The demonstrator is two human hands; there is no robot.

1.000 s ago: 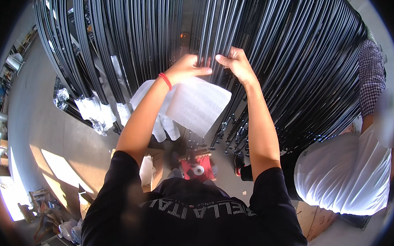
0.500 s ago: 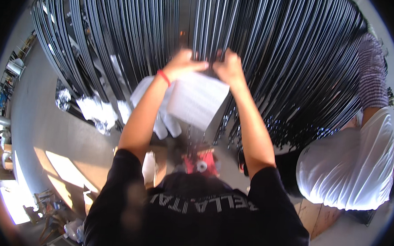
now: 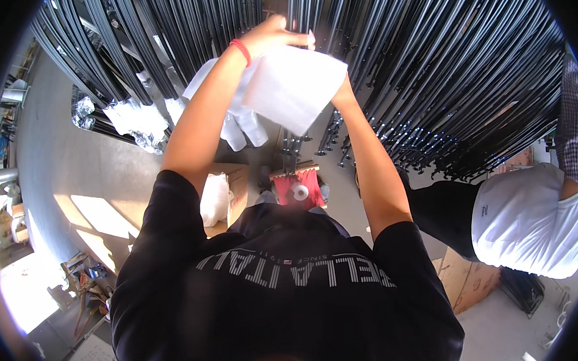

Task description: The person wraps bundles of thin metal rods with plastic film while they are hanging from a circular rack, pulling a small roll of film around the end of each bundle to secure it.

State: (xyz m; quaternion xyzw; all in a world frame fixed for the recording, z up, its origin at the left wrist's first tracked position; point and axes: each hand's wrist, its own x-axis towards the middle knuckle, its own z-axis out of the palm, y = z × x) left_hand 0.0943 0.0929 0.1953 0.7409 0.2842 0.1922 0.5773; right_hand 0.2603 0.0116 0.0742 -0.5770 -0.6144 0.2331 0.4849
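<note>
A thin white packing sheet (image 3: 297,89) hangs below my left hand (image 3: 273,39), in front of a bundle of long black rods (image 3: 303,14). The fingers of this hand are bent around the sheet's upper edge, with the thumb reaching across the rods. A red band circles that wrist. My right hand (image 3: 341,95) is behind the sheet's right edge; its fingers are hidden, so I cannot tell what they hold. More white wrapping (image 3: 242,129) hangs below and left of the sheet, partly behind my left forearm.
Dense rows of black rods (image 3: 451,78) hang on both sides. Silvery wrapping (image 3: 135,123) covers some lower ends at left. A person in a white shirt (image 3: 529,219) works at right. Below stand a red-covered stool (image 3: 308,187) with a white roll (image 3: 299,193) and a cardboard box (image 3: 238,191).
My view has tilted, so the hands and rods sit higher in the picture. My right hand has gone from beside the rods to behind the white sheet. The co-worker appears farther right.
</note>
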